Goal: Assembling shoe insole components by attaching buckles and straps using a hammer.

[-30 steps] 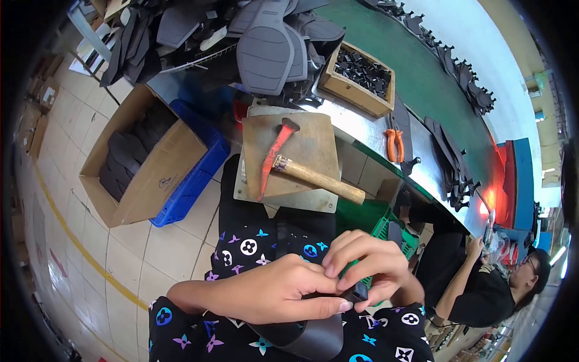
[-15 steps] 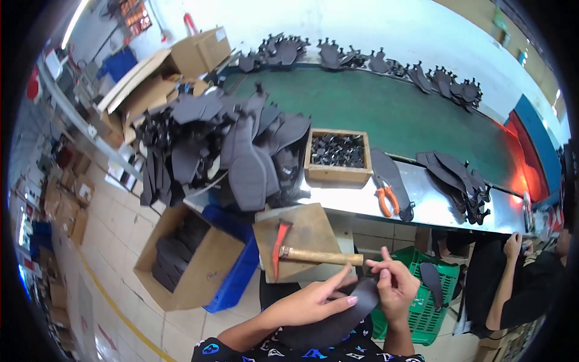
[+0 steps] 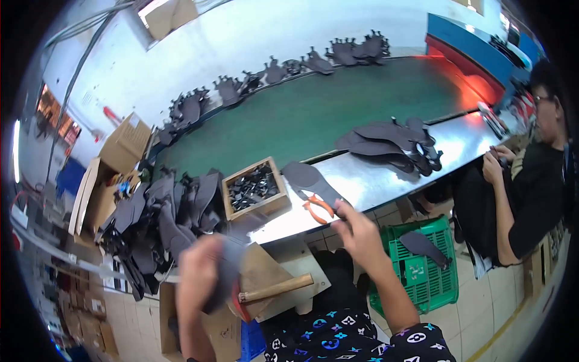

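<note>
My left hand (image 3: 202,271), blurred by motion, holds a dark grey shoe sole (image 3: 230,265) above the work board. My right hand (image 3: 360,238) reaches to the front edge of the metal-topped bench, thumb and forefinger closed around the strap end of another dark sole (image 3: 301,176) lying there. Orange-handled pliers (image 3: 318,211) rest on that sole, just left of my right fingertips. Below, a hammer with a wooden handle (image 3: 277,288) and red head lies on the brown board (image 3: 262,268), its head partly behind the held sole.
A wooden box (image 3: 265,208) of small black parts stands beside a heap of soles (image 3: 163,220). More soles (image 3: 392,145) lie to the right. Behind is a green belt (image 3: 289,111) lined with soles. A green crate (image 3: 446,289) stands below; a co-worker (image 3: 512,199) sits at right.
My hands have separated: the left has swung left with the sole, and the right has gone forward to the sole by the pliers. The view has turned to the right.
</note>
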`<state>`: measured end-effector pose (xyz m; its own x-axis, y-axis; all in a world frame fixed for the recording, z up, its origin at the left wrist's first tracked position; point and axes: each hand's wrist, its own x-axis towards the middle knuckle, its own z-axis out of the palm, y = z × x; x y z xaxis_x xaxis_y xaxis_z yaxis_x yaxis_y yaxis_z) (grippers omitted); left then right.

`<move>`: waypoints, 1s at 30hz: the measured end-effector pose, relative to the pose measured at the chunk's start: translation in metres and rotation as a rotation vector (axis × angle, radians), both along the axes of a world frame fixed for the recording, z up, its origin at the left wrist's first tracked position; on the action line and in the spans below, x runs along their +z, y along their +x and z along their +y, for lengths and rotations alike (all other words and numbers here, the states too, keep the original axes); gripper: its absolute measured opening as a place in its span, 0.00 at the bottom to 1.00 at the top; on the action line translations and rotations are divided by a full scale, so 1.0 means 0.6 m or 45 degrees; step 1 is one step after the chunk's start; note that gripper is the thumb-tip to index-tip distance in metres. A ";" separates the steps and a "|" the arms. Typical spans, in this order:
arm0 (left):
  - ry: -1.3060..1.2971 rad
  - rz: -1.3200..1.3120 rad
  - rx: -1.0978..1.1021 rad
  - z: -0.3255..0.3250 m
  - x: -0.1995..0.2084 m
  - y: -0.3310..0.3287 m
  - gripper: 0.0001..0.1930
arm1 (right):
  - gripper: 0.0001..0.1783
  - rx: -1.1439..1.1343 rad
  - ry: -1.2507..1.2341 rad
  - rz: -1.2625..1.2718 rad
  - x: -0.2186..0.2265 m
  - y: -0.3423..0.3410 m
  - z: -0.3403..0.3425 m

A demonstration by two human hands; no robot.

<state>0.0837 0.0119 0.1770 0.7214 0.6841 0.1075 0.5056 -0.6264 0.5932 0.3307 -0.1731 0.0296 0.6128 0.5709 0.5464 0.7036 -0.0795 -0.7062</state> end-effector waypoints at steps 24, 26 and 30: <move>0.625 -0.680 -0.410 -0.078 -0.046 -0.144 0.33 | 0.27 2.101 0.164 1.393 0.175 -0.208 0.070; 0.778 -0.554 -0.008 -0.135 -0.039 -0.186 0.27 | 0.35 1.384 0.255 0.532 0.111 -0.225 0.095; -0.330 -1.204 0.402 -0.188 -0.071 -0.205 0.40 | 0.31 0.709 -0.410 -0.465 -0.038 -0.231 0.063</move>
